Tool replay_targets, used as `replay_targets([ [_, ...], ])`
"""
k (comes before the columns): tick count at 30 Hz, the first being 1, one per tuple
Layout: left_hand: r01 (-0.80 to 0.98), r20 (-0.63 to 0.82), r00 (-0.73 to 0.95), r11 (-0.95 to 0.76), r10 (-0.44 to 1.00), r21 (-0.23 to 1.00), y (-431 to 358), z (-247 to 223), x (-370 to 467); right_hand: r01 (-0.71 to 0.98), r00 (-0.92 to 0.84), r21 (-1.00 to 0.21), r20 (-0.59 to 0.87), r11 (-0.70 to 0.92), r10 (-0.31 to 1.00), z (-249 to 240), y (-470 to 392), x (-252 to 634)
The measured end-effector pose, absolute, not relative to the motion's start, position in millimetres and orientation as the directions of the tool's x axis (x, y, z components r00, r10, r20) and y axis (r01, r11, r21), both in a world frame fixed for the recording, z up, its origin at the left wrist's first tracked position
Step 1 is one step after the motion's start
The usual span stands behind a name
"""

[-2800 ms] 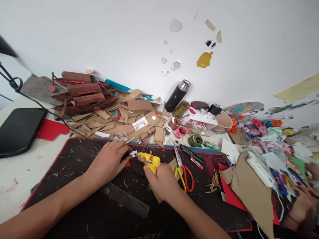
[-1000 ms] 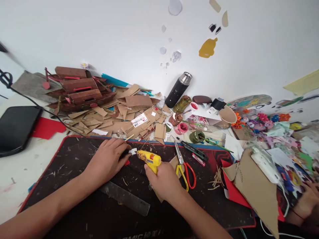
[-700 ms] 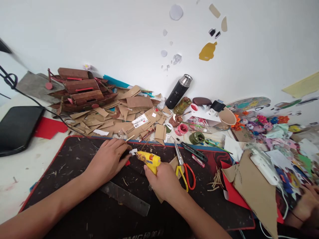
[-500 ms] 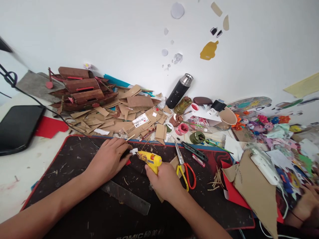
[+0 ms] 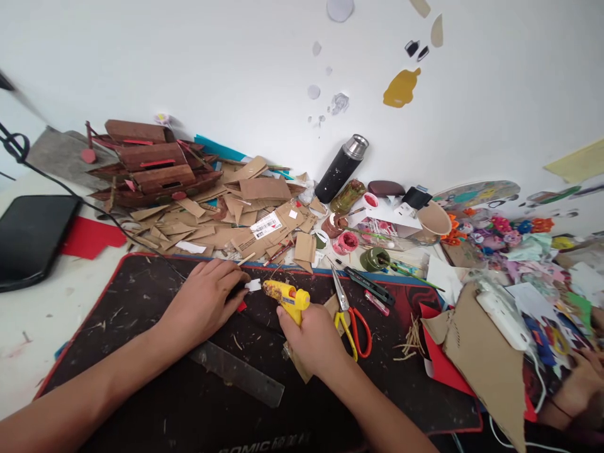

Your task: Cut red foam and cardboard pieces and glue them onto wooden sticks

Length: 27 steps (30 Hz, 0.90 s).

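My right hand [image 5: 311, 333] is wrapped round the handle of a yellow glue gun [image 5: 287, 297], its stained nozzle pointing left. Just off the nozzle tip is a small white piece of paper [image 5: 253, 285], pinched in the fingertips of my left hand [image 5: 210, 296]. A narrow gap shows between nozzle and paper. Under my left fingers a bit of red [image 5: 242, 306] shows. A clear ruler [image 5: 240, 374] lies on the dark mat [image 5: 179, 402] below my left wrist. Scissors [image 5: 348, 314] with one yellow and one red handle rest right of my right hand.
Behind the mat lie cardboard scraps [image 5: 207, 233] and brown model boats [image 5: 155, 163]. A black thermos [image 5: 342, 167] and paint jars [image 5: 345, 243] stand along the wall. At right are a cardboard sheet [image 5: 491, 365], a white power strip [image 5: 503, 319] and another person's hand [image 5: 580, 384].
The glue gun has moved slightly right, so its nozzle is farther from the white paper. My left hand keeps its pinch. The whole view has shifted a little.
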<state>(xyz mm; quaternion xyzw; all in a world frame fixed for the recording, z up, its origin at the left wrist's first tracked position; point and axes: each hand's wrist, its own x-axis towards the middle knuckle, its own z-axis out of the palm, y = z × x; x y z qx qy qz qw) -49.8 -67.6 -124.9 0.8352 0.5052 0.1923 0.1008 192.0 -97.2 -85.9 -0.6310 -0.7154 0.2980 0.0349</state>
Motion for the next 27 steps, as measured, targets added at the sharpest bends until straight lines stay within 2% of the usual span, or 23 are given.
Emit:
replay_targets([
  [14,0.803,0.196,0.385,-0.432,0.902,0.410,-67.4,-124.7,-48.9,0.889,-0.191,-0.456,-0.329,0.021,0.925,-85.1,-94.7,190.9],
  [27,0.806,0.211,0.405,-0.456,0.890,0.377,-67.4,-126.0,-50.1,0.890,-0.204,-0.456,-0.349,0.025,0.914,-81.2,-99.0,192.1],
])
